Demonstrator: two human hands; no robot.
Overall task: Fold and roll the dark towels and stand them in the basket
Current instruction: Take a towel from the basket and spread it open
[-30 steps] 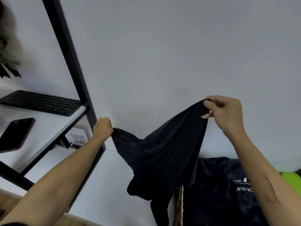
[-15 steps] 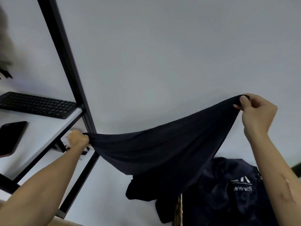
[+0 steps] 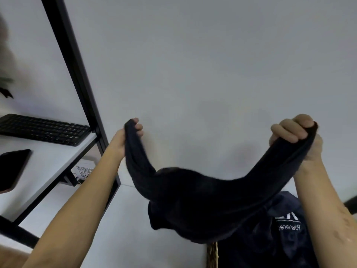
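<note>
Much is hidden from me: the towel sags in front of the basket, leaving only a sliver of wicker at the bottom edge, and a second dark cloth with partly readable white lettering is cut off there too. My left hand and right hand hold the towel's ends raised before a white wall, fingers curled around the fabric. At left, a black-framed shelf carries a keyboard and a phone.

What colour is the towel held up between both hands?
Very dark navy, almost black, plain; towel shows in the head view.
</note>
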